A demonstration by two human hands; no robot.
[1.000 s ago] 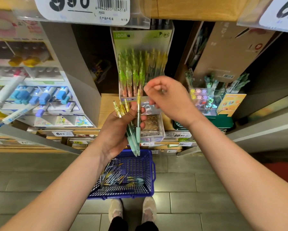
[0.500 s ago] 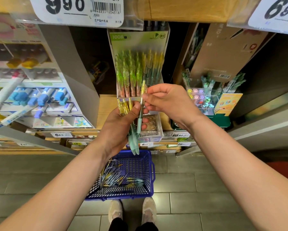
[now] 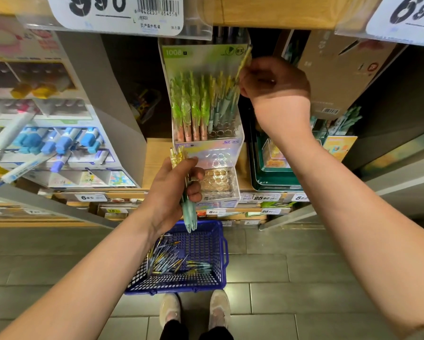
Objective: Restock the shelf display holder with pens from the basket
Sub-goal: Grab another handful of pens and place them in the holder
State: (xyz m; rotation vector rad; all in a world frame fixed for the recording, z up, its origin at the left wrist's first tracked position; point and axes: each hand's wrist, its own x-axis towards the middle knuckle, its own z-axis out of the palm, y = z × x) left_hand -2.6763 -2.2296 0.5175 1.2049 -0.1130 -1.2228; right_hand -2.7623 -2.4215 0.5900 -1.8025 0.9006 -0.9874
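1. Head view, down along two bare forearms towards a shop shelf and the floor beneath it.
2. Left hand (image 3: 171, 192): clenched round a bunch of pens (image 3: 188, 214), with clear yellow tops poking out above the thumb and pale green ends pointing down.
3. Bunch held low, in front of the lowest clear tier of the display holder (image 3: 206, 148) and straight above the basket (image 3: 224, 251).
4. Right hand (image 3: 276, 82): raised at the holder's upper right corner, pinching a single yellow pen (image 3: 245, 60) between thumb and fingertips.
5. That pen tilted, its upper end across the edge of the holder's green backing card; lower end lost among the racked pens, so seated or not, cannot tell.
6. Display holder: clear and stepped, standing on a wooden shelf; upright green-topped pens at the left of the back tier, yellow-topped ones at the right, round sockets showing in the tiers in front.
7. Basket: blue plastic mesh, on grey floor tiles, with loose pens (image 3: 171, 261) heaped towards its left side.
8. Two pale shoes (image 3: 170, 310) just beside the basket's near wall.
9. Overhead, a large price tag (image 3: 117, 11) reading 990; at the left, a rack of blue-capped markers (image 3: 58, 143); at the right, a dark green tray (image 3: 272, 180) and a brown carton (image 3: 341, 69).
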